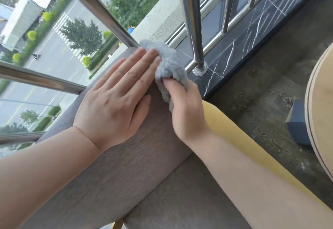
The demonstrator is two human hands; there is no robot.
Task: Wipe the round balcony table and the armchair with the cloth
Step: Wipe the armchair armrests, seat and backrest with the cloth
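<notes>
With the left hand (115, 100) flat on the armchair (126, 165) back's top, the right hand (183, 106) grips the cloth (165, 63) at its far corner; better sweep firmly along the edge.

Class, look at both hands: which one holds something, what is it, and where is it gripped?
The right hand grips the grey cloth by its lower bunched end. The left hand lies flat on the armchair, fingertips on the cloth.

left hand (115, 100) flat, right hand (187, 110) — gripping
</notes>
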